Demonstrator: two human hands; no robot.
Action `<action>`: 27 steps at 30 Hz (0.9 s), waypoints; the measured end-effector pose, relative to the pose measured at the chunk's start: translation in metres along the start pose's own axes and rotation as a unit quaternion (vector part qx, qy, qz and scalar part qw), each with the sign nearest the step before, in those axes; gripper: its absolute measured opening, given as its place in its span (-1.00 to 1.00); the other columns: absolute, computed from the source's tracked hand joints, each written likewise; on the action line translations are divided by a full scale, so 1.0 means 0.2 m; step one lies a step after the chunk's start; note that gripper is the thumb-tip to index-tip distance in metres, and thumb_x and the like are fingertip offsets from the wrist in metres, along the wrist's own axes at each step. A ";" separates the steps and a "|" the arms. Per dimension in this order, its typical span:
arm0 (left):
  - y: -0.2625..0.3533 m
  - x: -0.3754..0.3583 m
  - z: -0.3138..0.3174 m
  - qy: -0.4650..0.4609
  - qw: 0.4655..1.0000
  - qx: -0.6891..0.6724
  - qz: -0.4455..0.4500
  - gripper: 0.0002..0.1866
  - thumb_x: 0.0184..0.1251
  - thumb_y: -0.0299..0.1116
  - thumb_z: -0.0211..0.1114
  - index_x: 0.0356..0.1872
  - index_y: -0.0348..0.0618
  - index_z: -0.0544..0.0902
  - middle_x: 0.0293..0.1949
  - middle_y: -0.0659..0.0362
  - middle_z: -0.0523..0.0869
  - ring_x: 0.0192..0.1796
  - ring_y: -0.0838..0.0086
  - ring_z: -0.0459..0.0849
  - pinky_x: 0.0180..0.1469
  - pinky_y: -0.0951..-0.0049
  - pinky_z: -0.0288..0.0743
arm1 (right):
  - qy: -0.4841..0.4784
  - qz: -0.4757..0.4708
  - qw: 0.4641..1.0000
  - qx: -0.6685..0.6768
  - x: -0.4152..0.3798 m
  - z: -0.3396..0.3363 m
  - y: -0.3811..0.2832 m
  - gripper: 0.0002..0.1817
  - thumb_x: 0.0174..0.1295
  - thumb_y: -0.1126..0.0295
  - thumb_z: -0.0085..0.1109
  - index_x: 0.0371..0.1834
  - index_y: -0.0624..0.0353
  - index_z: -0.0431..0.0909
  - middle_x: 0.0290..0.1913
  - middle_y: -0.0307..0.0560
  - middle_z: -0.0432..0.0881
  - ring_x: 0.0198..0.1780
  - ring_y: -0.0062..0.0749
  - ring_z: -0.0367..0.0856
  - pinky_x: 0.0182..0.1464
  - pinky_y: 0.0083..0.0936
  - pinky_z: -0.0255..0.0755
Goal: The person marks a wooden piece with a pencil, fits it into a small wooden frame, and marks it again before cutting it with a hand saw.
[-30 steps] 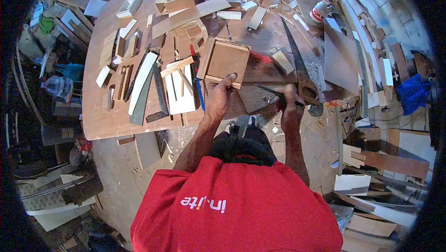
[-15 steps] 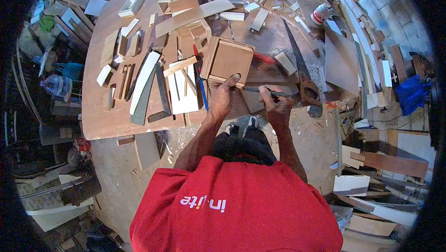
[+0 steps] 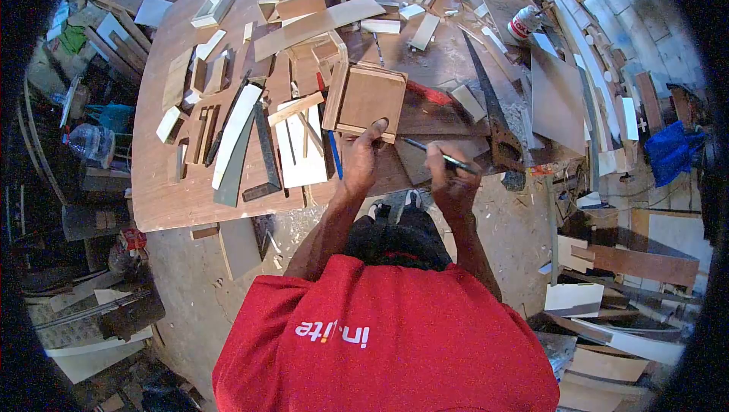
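Observation:
My left hand (image 3: pixel 362 160) grips a small square wooden box (image 3: pixel 370 99) by its near edge, thumb pressed on the recessed panel. The box is tilted, so its raised rim and one side show. In my right hand (image 3: pixel 454 176) is a dark slim pen (image 3: pixel 459 163), held between thumb and fingers. Its tip points left at the box's lower right corner, a short gap away. Beneath the hands lies a flat board (image 3: pixel 425 160) on the brown table (image 3: pixel 175 203). A handsaw (image 3: pixel 497 119) rests just right of my right hand.
Left of the box lie a try square (image 3: pixel 262 176), a white panel (image 3: pixel 300 150) and a blue pencil (image 3: pixel 335 155). Small wooden boxes (image 3: pixel 300 6) and offcuts crowd the far side. A white-and-red bottle (image 3: pixel 524 23) stands at back right. Stacked boards (image 3: pixel 645 260) line the right.
The box has shifted slightly left with my left hand. The pen has turned in my right hand and its tip has drawn away from the box's edge.

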State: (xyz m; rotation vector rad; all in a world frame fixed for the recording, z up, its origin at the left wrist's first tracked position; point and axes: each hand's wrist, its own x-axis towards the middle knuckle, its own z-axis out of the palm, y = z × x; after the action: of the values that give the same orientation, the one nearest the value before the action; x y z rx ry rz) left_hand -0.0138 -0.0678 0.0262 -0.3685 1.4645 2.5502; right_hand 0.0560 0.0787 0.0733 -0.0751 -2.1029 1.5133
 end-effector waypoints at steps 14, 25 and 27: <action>0.07 -0.05 0.00 0.032 0.997 0.063 0.011 -0.65 0.14 -0.36 0.37 -0.10 -0.36 0.63 -0.20 0.13 0.69 -0.20 0.43 0.61 -0.10 0.41 0.47 | -0.027 0.084 0.996 -0.003 -0.02 0.11 -0.07 -0.85 0.25 0.42 0.18 -0.41 0.28 0.60 -0.51 -0.13 0.62 -0.47 -0.51 0.57 -0.38 -0.51 0.43; 0.02 -0.02 -0.01 0.079 0.994 0.056 0.052 -0.69 0.11 -0.30 0.41 -0.27 -0.39 0.62 -0.38 0.12 0.66 -0.35 0.45 0.62 -0.21 0.41 0.51 | -0.055 -0.189 0.977 -0.085 -0.04 0.12 -0.05 -0.92 0.15 0.58 0.15 -0.31 0.34 0.57 -0.34 0.10 0.66 -0.35 0.02 0.64 -0.25 -0.21 0.52; 0.02 -0.02 -0.01 0.066 0.994 0.046 0.069 -0.69 0.11 -0.30 0.40 -0.28 -0.39 0.62 -0.38 0.12 0.67 -0.36 0.44 0.61 -0.23 0.42 0.50 | -0.072 -0.188 0.973 -0.115 -0.05 0.13 -0.04 -0.92 0.14 0.57 0.15 -0.31 0.32 0.58 -0.32 0.10 0.66 -0.33 0.01 0.64 -0.24 -0.21 0.52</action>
State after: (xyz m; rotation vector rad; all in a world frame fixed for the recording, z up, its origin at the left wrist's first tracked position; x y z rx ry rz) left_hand -0.0113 -0.0708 0.0298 -0.4441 1.7052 2.5951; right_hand 0.0550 0.0497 0.0715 0.3398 -2.2420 1.0760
